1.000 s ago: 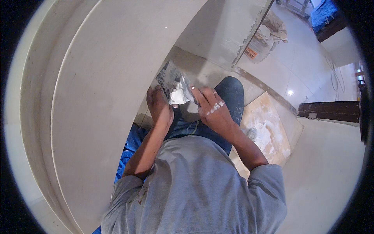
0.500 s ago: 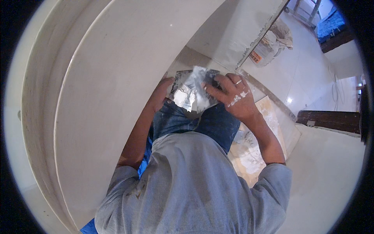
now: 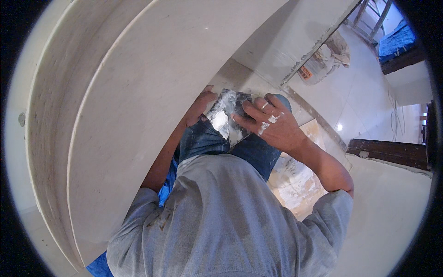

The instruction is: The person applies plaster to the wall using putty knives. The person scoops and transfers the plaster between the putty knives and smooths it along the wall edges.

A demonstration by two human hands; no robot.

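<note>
Above my lap, a flat metal putty scraper point(image 3: 237, 134) smeared with white putty point(image 3: 220, 122) lies between my hands. My left hand point(image 3: 201, 107) closes on the left edge of the metal; the countertop hides part of that forearm. From the right, my right hand point(image 3: 272, 122) grips the metal with bent fingers. It wears a ring and has white putty on its back. The metal surfaces overlap under the putty, so I cannot tell for sure whether each hand has its own blade. My jeans point(image 3: 198, 143) are just beneath.
A large pale curved countertop or basin edge point(image 3: 134, 106) fills the left side. Right of my legs lies a putty-smeared board point(image 3: 297, 184). Beyond a low wall edge stand a plastic tub point(image 3: 316, 67) and a ladder point(image 3: 376, 21). A dark wooden beam point(image 3: 387, 152) is at the right.
The metal has turned and tilted, its lower corner now pointing toward me. My right hand has shifted slightly down and left over it. My left hand has moved a little right. The view has shifted slightly.
</note>
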